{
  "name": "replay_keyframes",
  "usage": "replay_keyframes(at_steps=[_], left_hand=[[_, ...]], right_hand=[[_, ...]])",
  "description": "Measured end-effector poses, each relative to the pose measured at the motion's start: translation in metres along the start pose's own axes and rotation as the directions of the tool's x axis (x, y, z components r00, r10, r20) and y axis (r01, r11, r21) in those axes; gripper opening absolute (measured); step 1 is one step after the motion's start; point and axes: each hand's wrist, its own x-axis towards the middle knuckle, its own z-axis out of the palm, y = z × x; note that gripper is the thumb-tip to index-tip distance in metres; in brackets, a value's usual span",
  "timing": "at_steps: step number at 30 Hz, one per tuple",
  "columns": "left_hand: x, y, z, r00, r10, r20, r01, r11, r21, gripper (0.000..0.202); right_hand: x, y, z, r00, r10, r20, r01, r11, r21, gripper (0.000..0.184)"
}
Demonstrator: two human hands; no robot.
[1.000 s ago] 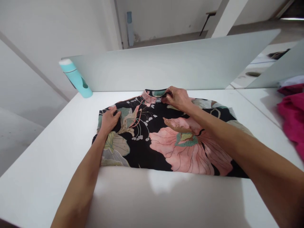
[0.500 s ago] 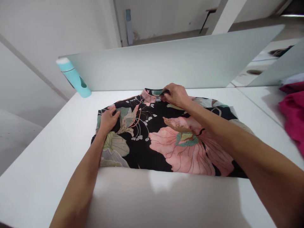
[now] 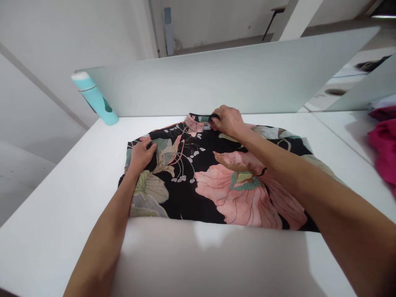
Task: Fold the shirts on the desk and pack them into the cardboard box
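A black blouse [image 3: 185, 185] with large pink and green flowers lies folded on the white table [image 3: 46, 210], its neckline at the far side. My left hand [image 3: 142, 153] rests on its left shoulder, thumb apart from the fingers, pressing the cloth lightly. At the back, my right hand [image 3: 228, 121] pinches the collar, just right of a small pale label [image 3: 206, 126]. The right forearm covers part of the blouse's right half, and the tips of the right fingers are partly hidden.
A frosted panel [image 3: 198, 86] stands along the table's back edge. At the back left corner leans a turquoise bottle-shaped holder [image 3: 97, 101] with a white top. Magenta cloth [image 3: 385, 144] is heaped at the right edge.
The right hand has risen very slightly at the collar, still pinching it. My left hand stays in place on the shoulder. The camera view has shifted a little.
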Motion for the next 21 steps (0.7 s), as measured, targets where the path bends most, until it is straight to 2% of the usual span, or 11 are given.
replay_keyframes(at_steps=[11,21], left_hand=[[-0.002,0.001,-0.001,1.000,0.012,0.012,-0.013,1.000,0.008,0.030],[-0.002,0.000,0.000,1.000,0.011,0.020,-0.011,1.000,0.005,0.030]], right_hand=[[0.007,-0.009,0.008,0.994,0.105,0.016,-0.104,0.993,-0.055,0.039],[0.015,-0.002,0.021,0.983,0.185,-0.006,-0.185,0.983,-0.018,0.038]])
